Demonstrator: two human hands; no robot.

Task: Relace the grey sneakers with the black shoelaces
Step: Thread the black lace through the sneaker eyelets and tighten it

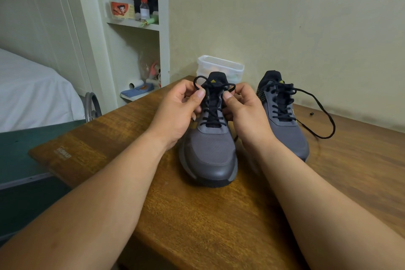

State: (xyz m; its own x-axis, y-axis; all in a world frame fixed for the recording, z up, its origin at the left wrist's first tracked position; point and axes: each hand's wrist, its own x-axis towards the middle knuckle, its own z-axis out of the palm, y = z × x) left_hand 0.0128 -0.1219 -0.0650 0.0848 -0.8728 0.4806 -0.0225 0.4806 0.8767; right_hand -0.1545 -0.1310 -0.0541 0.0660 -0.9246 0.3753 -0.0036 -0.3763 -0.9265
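1. Head view, where things lie: one grey sneaker (209,151) stands in the middle of the wooden table (197,221), toe pointing to 6 o'clock. Its black shoelace (213,114) is crossed through the eyelets right up to the tongue. The second sneaker (285,123) stands just beside it at 2 o'clock, also laced, with its loose lace end (325,116) trailing over the table toward 3 o'clock. A clear plastic box (221,67) sits behind at 12 o'clock.
2. Step in hand, as I judge it: tightening or tying off the top of the near sneaker's lace.
3. To do it well, pull both ends evenly out toward 9 and 3 o'clock. That way the crossings sit flat and the tongue stays centred. Keep the two ends alike in length before knotting.
4. Pose: both forearms reach in from 7 and 5 o'clock, wrists low and thumbs uppermost, flanking the sneaker's throat.
5. The left hand (180,107) pinches a looped lace end between thumb and forefinger at the top eyelet. The right hand (244,108) pinches the opposite end likewise.
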